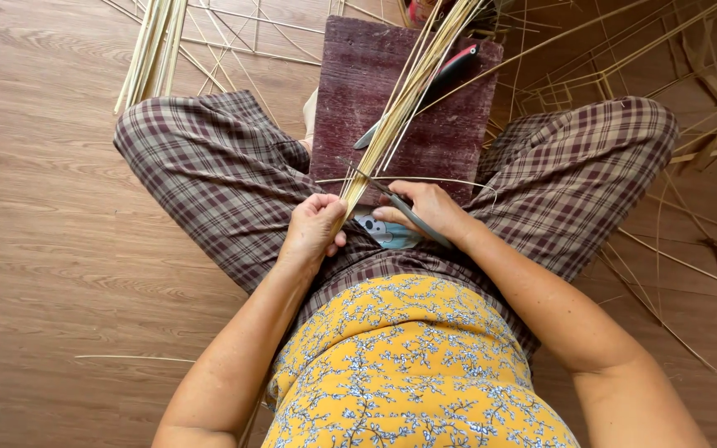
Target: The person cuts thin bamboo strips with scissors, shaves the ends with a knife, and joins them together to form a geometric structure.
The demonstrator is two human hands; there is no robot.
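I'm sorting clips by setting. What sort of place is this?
Probably a home craft spot on the floor: a wooden floor, loose bamboo strips scattered about, and a dark red work board between the person's knees.

I see a bundle of thin pale bamboo strips (404, 104) fanning from the near edge of a dark red board (458, 137) diagonally past its far right corner, pinched together at the lower end; a slim grey blade (412, 216) crosses just beside that end.
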